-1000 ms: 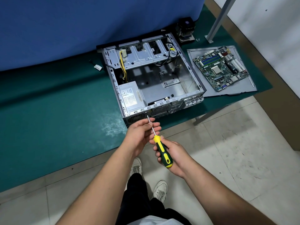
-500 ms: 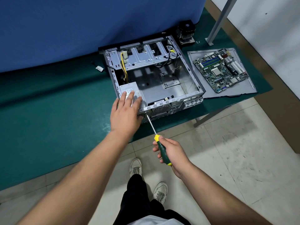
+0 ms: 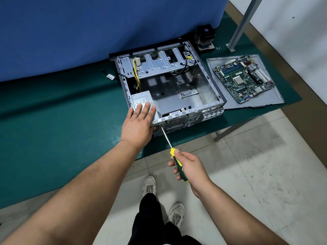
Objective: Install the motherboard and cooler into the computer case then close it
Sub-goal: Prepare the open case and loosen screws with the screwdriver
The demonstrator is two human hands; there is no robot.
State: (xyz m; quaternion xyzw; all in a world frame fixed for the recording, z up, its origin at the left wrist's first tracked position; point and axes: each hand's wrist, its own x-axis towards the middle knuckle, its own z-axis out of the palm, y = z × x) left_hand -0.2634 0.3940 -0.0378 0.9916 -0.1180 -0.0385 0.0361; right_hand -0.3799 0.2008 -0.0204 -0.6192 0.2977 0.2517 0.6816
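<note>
Computer case point(image 3: 208, 103) steadied by flat, spread left hand point(image 3: 138, 123); right hand point(image 3: 190, 167) grips screwdriver point(image 3: 174, 152), tip at rear edge.

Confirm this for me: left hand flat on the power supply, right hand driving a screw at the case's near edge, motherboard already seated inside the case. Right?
Not quite. The head view shows the motherboard outside the case, on a grey panel to its right. The rest holds: left hand, power supply, right hand, screwdriver.
</note>
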